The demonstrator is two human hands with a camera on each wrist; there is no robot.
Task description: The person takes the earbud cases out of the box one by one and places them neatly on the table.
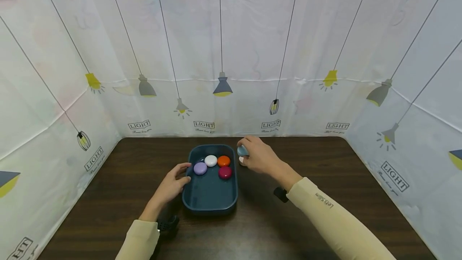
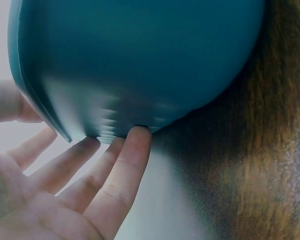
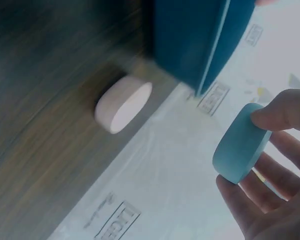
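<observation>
My left hand (image 1: 171,185) holds the left side of a dark blue tray (image 1: 209,198); in the left wrist view, its fingertips (image 2: 137,137) touch the ribbed outer wall and the thumb passes behind the rim. My right hand (image 1: 258,155) pinches a light blue rounded disc (image 3: 241,145) between thumb and fingers, raised just off the tray's right rim. A pale pink disc (image 3: 122,105) stands on the table below it, mostly hidden by the hand in the head view. Inside the tray's far half lie a lilac disc (image 1: 200,168), a white one (image 1: 211,161), an orange one (image 1: 223,161) and a crimson one (image 1: 225,172).
The tray stands on a dark brown wooden table (image 1: 306,212). White sheeting (image 1: 252,51) printed with hanging lamps encloses the table's back and sides. Dark bands (image 1: 280,194) circle both wrists beside the cream sleeves.
</observation>
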